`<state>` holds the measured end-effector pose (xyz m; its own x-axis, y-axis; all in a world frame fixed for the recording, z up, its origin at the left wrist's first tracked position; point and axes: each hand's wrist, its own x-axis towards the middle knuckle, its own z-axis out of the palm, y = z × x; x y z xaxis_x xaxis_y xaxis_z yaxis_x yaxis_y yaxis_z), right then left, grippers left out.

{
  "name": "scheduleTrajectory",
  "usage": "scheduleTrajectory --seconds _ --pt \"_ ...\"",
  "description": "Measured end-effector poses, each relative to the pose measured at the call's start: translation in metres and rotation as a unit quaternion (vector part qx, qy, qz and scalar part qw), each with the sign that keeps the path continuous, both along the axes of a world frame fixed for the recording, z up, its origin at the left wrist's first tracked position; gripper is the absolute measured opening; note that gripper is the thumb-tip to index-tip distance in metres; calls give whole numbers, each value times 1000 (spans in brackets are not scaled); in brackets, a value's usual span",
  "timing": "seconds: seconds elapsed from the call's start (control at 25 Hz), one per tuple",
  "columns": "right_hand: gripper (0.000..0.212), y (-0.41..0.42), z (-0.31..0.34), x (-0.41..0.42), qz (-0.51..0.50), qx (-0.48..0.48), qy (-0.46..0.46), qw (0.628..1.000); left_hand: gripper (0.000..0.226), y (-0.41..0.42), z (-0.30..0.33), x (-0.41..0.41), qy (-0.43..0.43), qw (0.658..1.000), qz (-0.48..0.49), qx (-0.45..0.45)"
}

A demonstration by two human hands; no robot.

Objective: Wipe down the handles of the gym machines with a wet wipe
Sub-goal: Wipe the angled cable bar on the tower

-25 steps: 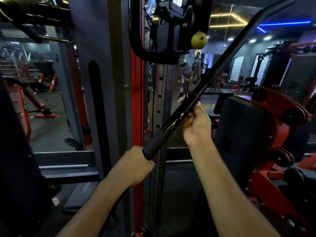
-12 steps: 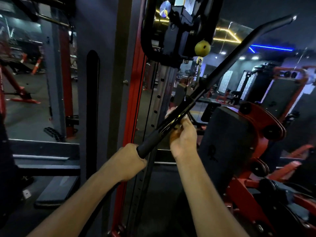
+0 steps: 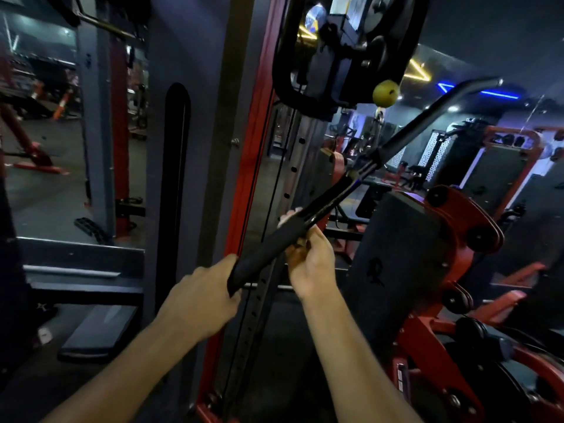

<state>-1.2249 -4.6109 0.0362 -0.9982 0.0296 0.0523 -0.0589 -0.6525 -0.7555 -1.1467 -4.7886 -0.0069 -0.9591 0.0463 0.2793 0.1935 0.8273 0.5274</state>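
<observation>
Black bar (image 3: 320, 209): tilted, we hold it with 2 hands.
Left hand (image 3: 203, 296): we grip its lower end.
Right hand (image 3: 311, 259): we wrap the wipe (image 3: 287, 215) around it.

No lettering can be read. A dark emblem on the black pad (image 3: 396, 254) at right and a label on the pulley housing (image 3: 351, 22) stay illegible.

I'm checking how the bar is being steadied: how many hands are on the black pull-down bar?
2. The left hand grips the bar's near rubber end; the right hand holds a white wipe around it slightly higher up.
</observation>
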Motion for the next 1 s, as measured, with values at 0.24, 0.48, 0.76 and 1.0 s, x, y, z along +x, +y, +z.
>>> scheduleTrajectory --seconds 0.24,0.48,0.76,1.0 --pt "24 53 23 -4 -304 144 103 936 24 -11 10 4 -33 999 -7 5" --pt "39 74 42 -22 -392 617 346 588 34 -9 13 12 -46 998 -31 31" --pt "48 24 0 29 -287 695 426 503 35 -12 10 22 -38 999 -27 22" --pt "48 41 32 20 -231 765 453 395 43 -22 13 29 -52 998 -23 29"
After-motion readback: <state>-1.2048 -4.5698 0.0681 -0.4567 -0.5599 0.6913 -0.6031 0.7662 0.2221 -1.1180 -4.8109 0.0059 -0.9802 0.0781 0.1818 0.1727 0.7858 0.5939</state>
